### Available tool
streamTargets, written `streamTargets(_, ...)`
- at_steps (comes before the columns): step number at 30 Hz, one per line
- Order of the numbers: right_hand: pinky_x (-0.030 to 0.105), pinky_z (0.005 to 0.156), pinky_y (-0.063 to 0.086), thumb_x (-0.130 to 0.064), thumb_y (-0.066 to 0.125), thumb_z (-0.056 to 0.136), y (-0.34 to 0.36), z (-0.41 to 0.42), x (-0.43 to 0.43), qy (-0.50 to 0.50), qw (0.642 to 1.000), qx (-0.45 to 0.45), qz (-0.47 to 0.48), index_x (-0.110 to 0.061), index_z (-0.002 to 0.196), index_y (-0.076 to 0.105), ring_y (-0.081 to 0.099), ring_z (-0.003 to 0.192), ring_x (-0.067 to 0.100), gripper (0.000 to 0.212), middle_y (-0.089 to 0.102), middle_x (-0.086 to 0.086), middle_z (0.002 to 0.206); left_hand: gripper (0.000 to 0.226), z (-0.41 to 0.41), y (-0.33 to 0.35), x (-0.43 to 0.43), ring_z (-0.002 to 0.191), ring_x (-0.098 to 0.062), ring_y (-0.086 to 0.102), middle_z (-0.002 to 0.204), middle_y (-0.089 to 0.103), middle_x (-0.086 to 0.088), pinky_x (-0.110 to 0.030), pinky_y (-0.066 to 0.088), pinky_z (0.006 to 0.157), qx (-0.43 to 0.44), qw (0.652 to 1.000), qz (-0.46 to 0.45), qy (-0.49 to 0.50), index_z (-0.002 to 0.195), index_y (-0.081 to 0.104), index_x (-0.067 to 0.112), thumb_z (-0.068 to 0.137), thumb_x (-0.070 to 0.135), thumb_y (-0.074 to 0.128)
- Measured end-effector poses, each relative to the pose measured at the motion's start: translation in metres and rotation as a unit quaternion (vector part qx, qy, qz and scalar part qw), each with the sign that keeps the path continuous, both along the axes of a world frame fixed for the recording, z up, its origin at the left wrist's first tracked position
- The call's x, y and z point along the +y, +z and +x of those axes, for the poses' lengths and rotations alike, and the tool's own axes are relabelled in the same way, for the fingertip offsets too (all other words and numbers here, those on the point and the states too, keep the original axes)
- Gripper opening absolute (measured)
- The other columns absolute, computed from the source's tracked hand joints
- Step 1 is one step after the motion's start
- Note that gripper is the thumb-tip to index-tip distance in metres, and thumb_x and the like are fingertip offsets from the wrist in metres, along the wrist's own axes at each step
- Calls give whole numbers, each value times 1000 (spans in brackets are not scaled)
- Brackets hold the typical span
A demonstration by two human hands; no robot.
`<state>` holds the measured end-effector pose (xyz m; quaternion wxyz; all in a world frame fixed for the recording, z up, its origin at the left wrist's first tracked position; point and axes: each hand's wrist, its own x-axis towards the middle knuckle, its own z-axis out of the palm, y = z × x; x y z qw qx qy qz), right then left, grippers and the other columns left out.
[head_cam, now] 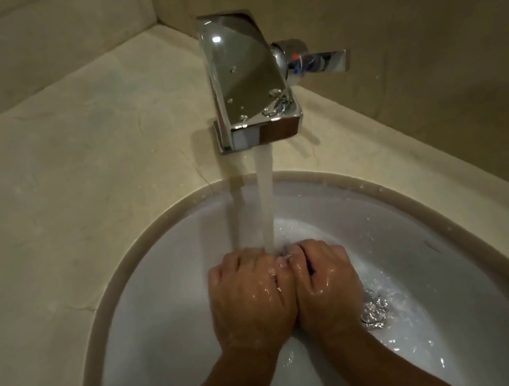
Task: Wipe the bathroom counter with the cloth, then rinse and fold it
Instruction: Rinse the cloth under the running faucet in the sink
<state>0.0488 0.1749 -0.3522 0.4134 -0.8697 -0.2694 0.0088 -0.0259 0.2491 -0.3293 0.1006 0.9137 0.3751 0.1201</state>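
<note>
The left hand (247, 296) and right hand (325, 282) curl tightly round the cloth (309, 268) under the tap (249, 91). Repeated squeezing should flush it.

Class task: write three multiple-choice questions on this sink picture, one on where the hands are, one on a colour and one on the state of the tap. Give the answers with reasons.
1. Where are the left hand and the right hand?
A. On the counter beside the tap
B. In the basin, under the water stream
C. On the tap's lever

2. What colour is the sliver of cloth showing between the right hand's fingers?
A. Red
B. Blue
C. Yellow

3. What state is the tap in?
A. Shut off
B. Running steadily
C. Broken off

Answers:
1 B: both fists sit together where the stream lands.
2 B: a dark blue edge shows between the curled fingers.
3 B: a full stream falls from the spout.
</note>
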Motion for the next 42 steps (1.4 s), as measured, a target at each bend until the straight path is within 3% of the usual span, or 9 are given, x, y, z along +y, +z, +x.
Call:
streamTargets(7,33,76,45,-38,47,92,0,14,6,34,993,-111,-9,-21,68,64,53,67,10,34,61,-7,65,41,12,4,3,69,-23,52,70,57,3,-38,32,70,90,996,-25,12,72,61,27,93,42,28)
streamTargets(12,38,76,49,-52,31,92,7,20,8,33,997,-2,-66,-26,70,63,57,71,16,47,64,-8,72,51,15,12,5,59,-15,44,57,52,4,-34,34,69,28,999,-24,-1,66,63,25,97,41,25)
streamTargets(16,34,70,40,-46,31,95,19,17,6,48,999,25,-8,-26,73,56,54,76,18,39,57,-9,73,37,7,17,8,73,-20,53,78,60,3,-36,22,69,60,997,-38,-20,82,61,28,94,37,27)
streamTargets(21,30,96,40,-39,46,94,52,3,-4,48,989,6,140,-24,92,63,50,115,13,23,52,-6,116,26,-5,43,26,98,-28,49,100,57,-9,-48,42,94,-149,988,-28,-18,89,57,13,87,31,38)
streamTargets(25,39,98,45,-47,47,91,33,-5,-16,-25,990,65,126,-26,96,63,50,121,15,27,50,-6,127,26,-25,24,24,99,-28,49,109,56,-9,-49,46,92,-135,989,-36,-46,94,55,13,71,21,45)
streamTargets(30,13,89,42,-37,45,94,18,-24,-9,-85,973,181,117,-33,137,52,52,107,1,43,49,-12,124,44,-20,4,3,112,-14,49,120,61,0,-42,46,100,-210,962,-173,5,120,57,18,81,28,39)
streamTargets(33,-4,85,29,-35,41,95,19,-22,5,-42,979,155,125,-29,135,59,49,106,-9,45,56,-16,125,40,-5,4,6,100,-15,55,105,66,5,-34,43,91,-184,974,-128,-12,111,64,23,92,42,35)
streamTargets(37,20,95,37,-30,40,98,2,-4,11,37,996,22,76,-31,107,71,60,103,8,33,71,-14,108,41,4,-2,10,85,-21,57,87,67,4,-35,35,79,-79,996,-25,10,93,70,23,95,39,33)
streamTargets(42,43,74,49,-30,37,97,-2,11,14,38,994,-41,90,-22,76,62,54,71,13,35,56,-13,74,51,14,-1,9,85,-23,59,81,65,0,-40,39,82,20,999,1,33,86,71,22,99,45,27)
